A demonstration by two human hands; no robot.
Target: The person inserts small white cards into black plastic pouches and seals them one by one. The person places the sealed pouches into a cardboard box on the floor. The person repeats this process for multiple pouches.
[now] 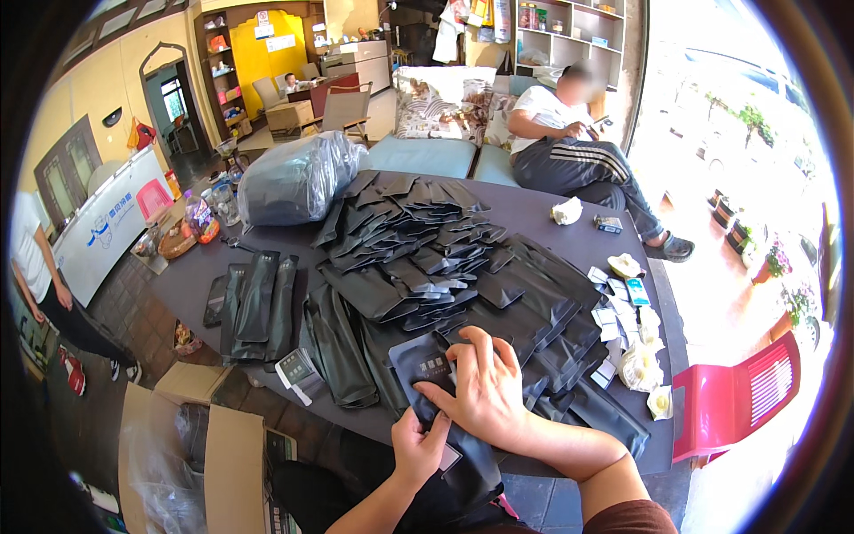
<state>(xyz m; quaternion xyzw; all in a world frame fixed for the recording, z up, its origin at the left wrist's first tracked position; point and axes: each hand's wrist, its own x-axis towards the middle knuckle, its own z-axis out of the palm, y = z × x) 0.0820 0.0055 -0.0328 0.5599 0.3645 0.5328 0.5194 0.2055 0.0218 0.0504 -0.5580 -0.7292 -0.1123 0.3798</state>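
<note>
My left hand pinches the lower part of a dark pouch tilted up in front of me. Pale printed characters show on its front. The thumb of my right hand lies on the pouch's face, while its fingers arch apart over the right side. Just below my left fingers is a white-edged slip, partly hidden. A long black pouch hangs beneath. Beyond my hands, a large heap of black pouches covers the middle of the table.
Label sheets lie at the left edge; cards and crumpled wrappers at the right. A plastic-wrapped bundle stands behind. An open carton is lower left, a red chair right. A person sits on the sofa.
</note>
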